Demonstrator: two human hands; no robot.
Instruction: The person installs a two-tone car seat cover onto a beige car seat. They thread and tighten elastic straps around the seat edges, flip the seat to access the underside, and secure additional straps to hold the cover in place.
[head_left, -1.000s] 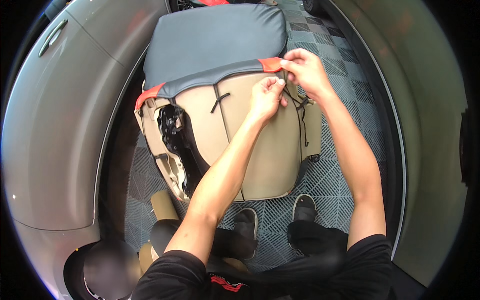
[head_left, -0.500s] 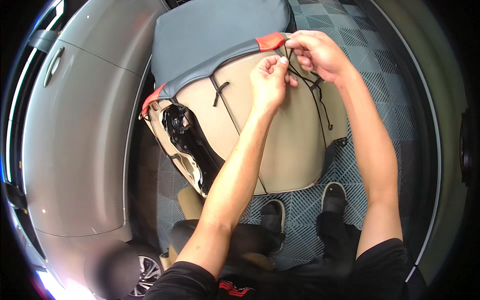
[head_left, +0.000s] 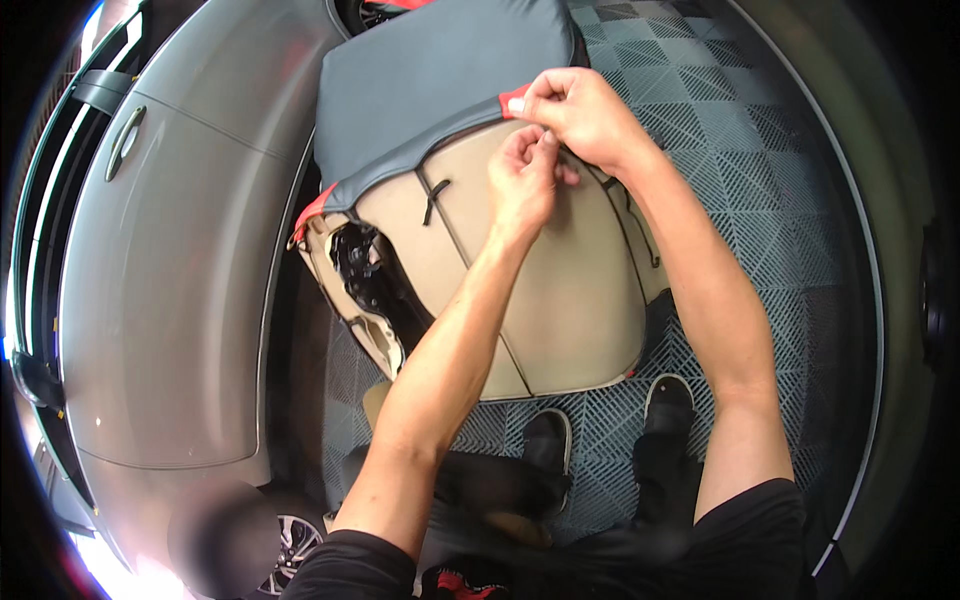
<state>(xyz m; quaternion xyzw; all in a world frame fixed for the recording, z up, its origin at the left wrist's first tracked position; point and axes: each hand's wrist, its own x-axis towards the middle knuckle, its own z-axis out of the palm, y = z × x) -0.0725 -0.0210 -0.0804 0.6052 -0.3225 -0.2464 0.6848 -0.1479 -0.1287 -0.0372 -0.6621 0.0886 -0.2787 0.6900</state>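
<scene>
A beige car seat [head_left: 570, 290] lies with its underside toward me, a dark grey seat cover [head_left: 430, 75] with red corners drawn over its far part. My right hand [head_left: 580, 112] pinches the red corner [head_left: 510, 103] at the cover's edge, thumb on top. Just below it, my left hand [head_left: 525, 185] is closed, thumb against curled fingers; whatever they hold is too small to make out. Thin black cords [head_left: 630, 220] run over the beige surface right of my hands, partly hidden by them. A black cord knot [head_left: 436, 200] sits left of my left hand.
A silver car [head_left: 180, 270] stands close along the left, its wheel [head_left: 290, 545] at lower left. The seat's open side shows a black metal mechanism [head_left: 362, 265]. Grey patterned floor tiles [head_left: 750, 230] lie to the right, and my dark shoes [head_left: 668, 400] stand before the seat.
My right hand has moved left from the black cords to the cover's red corner. My left hand has shifted slightly left and down. The whole view has tilted a little.
</scene>
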